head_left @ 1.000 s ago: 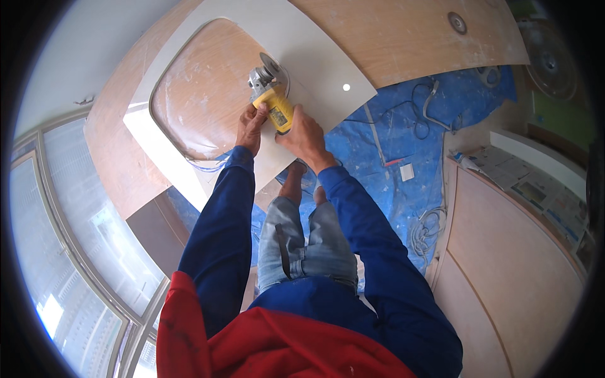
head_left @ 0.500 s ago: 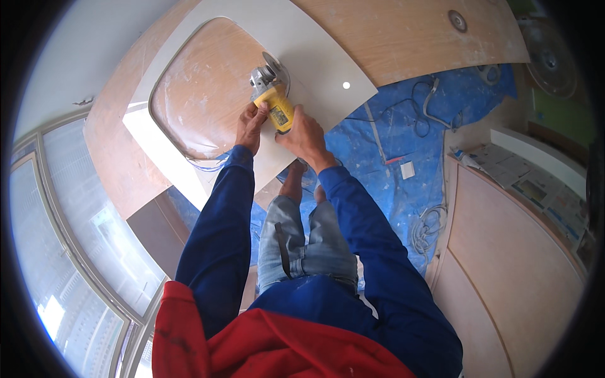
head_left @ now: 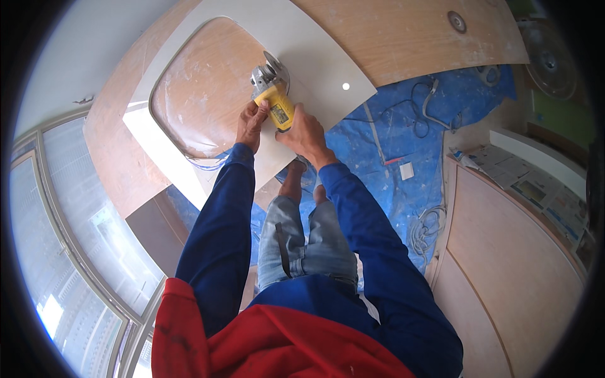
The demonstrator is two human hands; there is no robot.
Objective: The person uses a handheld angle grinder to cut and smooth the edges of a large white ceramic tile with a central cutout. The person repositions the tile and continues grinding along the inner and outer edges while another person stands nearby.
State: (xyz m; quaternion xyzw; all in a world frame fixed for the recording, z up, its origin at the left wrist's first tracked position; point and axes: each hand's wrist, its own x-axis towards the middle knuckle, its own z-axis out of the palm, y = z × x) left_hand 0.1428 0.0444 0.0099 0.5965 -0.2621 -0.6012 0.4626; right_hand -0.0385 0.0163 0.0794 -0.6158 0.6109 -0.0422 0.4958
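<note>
A yellow angle grinder [head_left: 277, 104] with a grey metal head is held over a white panel [head_left: 315, 57]. Its disc [head_left: 275, 65] stands on edge at the far end, close to the panel; whether it touches cannot be told. My right hand [head_left: 307, 137] wraps round the rear of the yellow body. On the left side, my left hand [head_left: 252, 123] is closed at the body near the head, thumb pressed against it. The white panel has a large rounded-corner cutout [head_left: 201, 88] and a small round hole [head_left: 346, 86], and a wooden board shows through the cutout.
The wooden board [head_left: 403, 38] reaches beyond the panel and bears a small disc [head_left: 457, 22]. Blue sheeting [head_left: 403, 201] covers the floor, with cables [head_left: 427, 230] lying on it. Newspaper [head_left: 535, 183] lies on a ledge at the right. Glazed frames [head_left: 88, 208] stand at the left.
</note>
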